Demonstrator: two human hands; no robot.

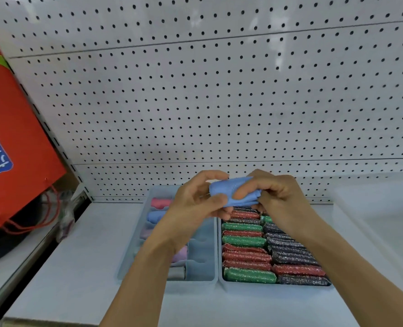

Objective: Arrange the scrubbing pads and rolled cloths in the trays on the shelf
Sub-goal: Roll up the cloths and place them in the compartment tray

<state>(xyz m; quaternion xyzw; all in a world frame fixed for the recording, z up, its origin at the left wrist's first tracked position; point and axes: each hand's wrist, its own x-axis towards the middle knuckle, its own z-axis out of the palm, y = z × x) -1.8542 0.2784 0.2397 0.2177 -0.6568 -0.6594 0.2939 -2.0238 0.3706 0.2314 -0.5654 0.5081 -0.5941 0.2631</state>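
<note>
A blue cloth point(224, 191) is held up above the trays between both hands. My left hand point(197, 201) grips its left end with thumb and curled fingers. My right hand point(270, 193) pinches its right end, thumb on the front. Below, the left tray point(197, 278) has divided compartments holding rolled cloths: a pink one point(160, 202), a blue one point(155, 217), a lilac one point(181, 254) and a grey one point(177, 271). My left forearm hides part of that tray. The right tray point(226, 285) is packed with glittery scrubbing pads point(247, 258) in green, red and dark blue rows.
Both trays sit on a pale shelf point(82, 267) against a white pegboard wall point(219, 102). A red bag point(13, 128) with cord handles leans at the left, beyond the shelf upright. A pale raised edge point(372, 208) runs along the shelf's right side.
</note>
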